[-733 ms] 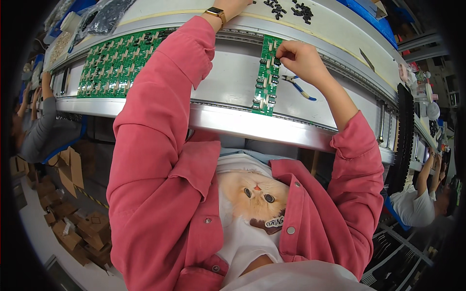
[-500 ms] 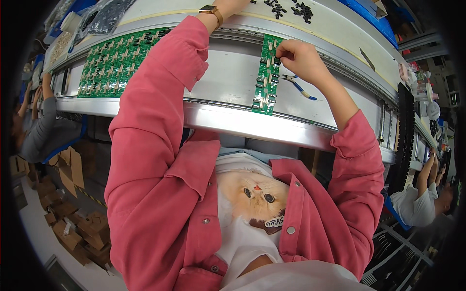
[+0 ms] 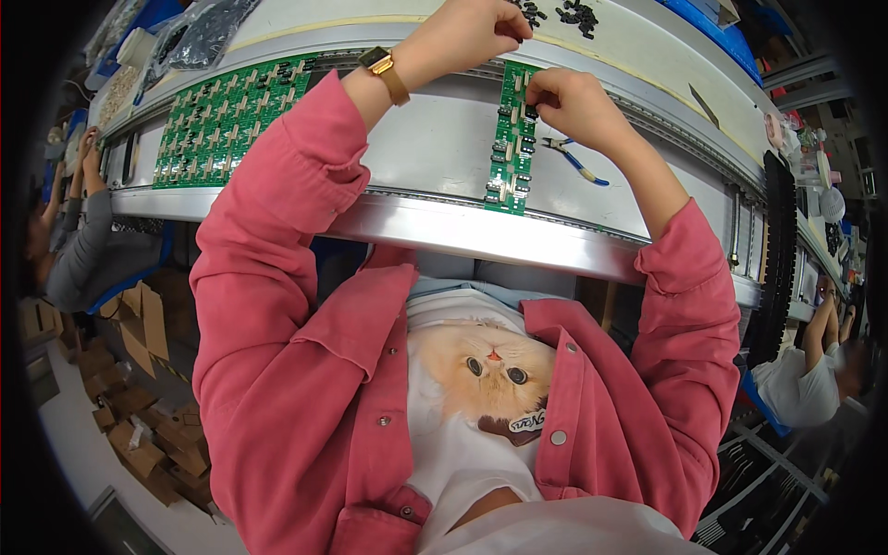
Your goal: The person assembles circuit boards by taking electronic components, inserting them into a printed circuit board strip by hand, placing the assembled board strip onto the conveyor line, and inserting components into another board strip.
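Note:
A narrow green circuit board (image 3: 502, 162) with black and pale parts lies across the metal rails in front of me. My right hand (image 3: 578, 104) is closed over its far right edge, fingertips pinched beside a black component on the board. What those fingertips grip is hidden. Beyond the board's far end my left hand (image 3: 474, 39) hovers, thumb and fingers pressed together. Anything in its pinch is too small to make out. Close to it on the far ledge are small black components (image 3: 577, 17) in loose piles. Blue-handled cutters (image 3: 583, 166) lie right of the board.
A large panel of green circuit boards (image 3: 208, 129) rests on the rails at left. Tweezers (image 3: 704, 106) lie on the far ledge at right, and a dark plastic bag (image 3: 211, 35) sits at far left. Other people work at both sides.
My left hand has come back from the far ledge and moved right, toward the narrow board's far end. My right hand stays at the same spot on the board.

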`<action>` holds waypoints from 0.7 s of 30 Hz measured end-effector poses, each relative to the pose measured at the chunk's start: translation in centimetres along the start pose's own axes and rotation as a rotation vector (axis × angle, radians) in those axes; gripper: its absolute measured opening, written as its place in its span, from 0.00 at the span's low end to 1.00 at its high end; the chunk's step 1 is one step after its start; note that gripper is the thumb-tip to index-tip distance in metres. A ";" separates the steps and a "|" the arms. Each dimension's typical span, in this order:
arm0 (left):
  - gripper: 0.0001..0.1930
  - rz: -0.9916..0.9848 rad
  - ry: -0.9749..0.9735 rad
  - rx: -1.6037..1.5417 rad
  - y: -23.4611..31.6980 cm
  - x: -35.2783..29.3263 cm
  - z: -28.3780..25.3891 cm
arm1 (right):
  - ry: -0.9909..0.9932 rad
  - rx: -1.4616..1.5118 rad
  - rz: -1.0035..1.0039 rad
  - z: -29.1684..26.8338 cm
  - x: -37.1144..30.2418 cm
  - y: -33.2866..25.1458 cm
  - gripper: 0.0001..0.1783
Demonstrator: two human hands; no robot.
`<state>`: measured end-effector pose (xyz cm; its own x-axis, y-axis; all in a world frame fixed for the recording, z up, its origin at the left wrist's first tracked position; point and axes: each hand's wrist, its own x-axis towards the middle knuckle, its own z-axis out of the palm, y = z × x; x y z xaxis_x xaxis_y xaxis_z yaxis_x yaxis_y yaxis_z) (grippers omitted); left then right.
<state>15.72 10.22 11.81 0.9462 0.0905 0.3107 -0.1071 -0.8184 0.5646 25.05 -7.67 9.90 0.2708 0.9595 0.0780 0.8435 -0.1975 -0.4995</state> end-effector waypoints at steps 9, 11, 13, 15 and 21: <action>0.09 -0.056 -0.069 -0.059 3.2 -4.3 -0.2 | 0.024 -0.082 -0.004 -0.5 1.1 1.0 0.09; 0.08 -0.067 -0.084 -0.012 3.6 -5.1 -0.1 | 0.274 -0.147 -0.054 0.3 2.5 2.5 0.09; 0.07 -0.078 -0.097 0.039 3.9 -5.6 0.2 | 0.527 -0.211 -0.106 0.6 4.1 3.8 0.09; 0.07 -0.071 -0.087 0.068 4.0 -5.9 0.6 | 0.488 -0.195 -0.048 0.2 6.1 4.4 0.09; 0.06 -0.040 -0.047 0.165 3.6 -6.2 2.2 | 0.380 -0.185 0.093 0.3 9.6 5.4 0.09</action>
<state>10.10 5.45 10.26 0.9624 0.1014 0.2520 -0.0212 -0.8970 0.4416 32.01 0.54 7.68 0.4720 0.8006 0.3690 0.8670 -0.3457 -0.3589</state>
